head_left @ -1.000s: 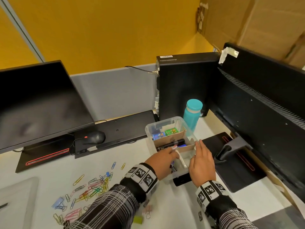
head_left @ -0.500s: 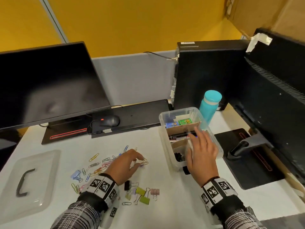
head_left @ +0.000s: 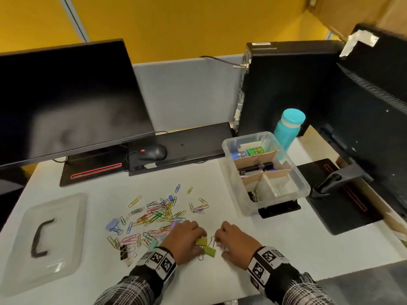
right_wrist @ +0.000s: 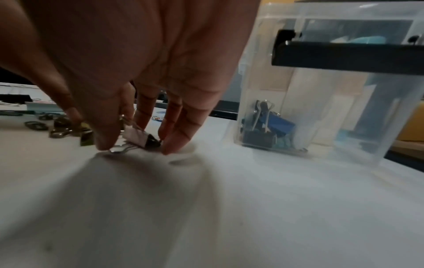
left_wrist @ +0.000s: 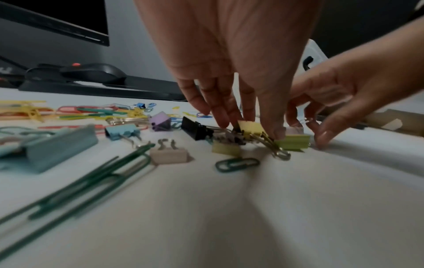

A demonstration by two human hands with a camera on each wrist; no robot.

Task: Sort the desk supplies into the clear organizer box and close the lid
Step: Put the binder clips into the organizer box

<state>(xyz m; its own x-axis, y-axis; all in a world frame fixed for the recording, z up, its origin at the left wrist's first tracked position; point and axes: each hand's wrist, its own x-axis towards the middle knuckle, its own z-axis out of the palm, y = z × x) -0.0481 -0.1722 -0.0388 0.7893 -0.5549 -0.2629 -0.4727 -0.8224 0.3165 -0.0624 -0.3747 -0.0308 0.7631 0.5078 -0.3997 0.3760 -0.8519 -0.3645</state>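
The clear organizer box [head_left: 253, 208] stands open at the right, with cardboard dividers, markers and small boxes inside. Blue and black binder clips [right_wrist: 266, 130] lie in its near compartment. Its clear lid [head_left: 66, 216] lies flat at the far left. Coloured paper clips [head_left: 158, 214] are scattered mid-desk, with binder clips nearer me. My left hand [head_left: 193, 238] [left_wrist: 251, 128] pinches a yellow binder clip [left_wrist: 250, 126], its thumb against a green one [left_wrist: 293, 142]. Just right of it, my right hand [head_left: 220, 238] [right_wrist: 137, 145] pinches a pale pink binder clip [right_wrist: 136, 136] on the desk.
A monitor [head_left: 66, 102] stands at the back left, with a black keyboard [head_left: 193, 139] and mouse [head_left: 154, 151] behind the clips. A teal bottle [head_left: 288, 128] and PC tower [head_left: 286, 84] sit behind the box. A second monitor's stand [head_left: 334, 183] is at the right.
My right hand left the organizer box and came down to the binder clips near the desk's front edge. My left hand drew back from the paper clips to the yellow clip.
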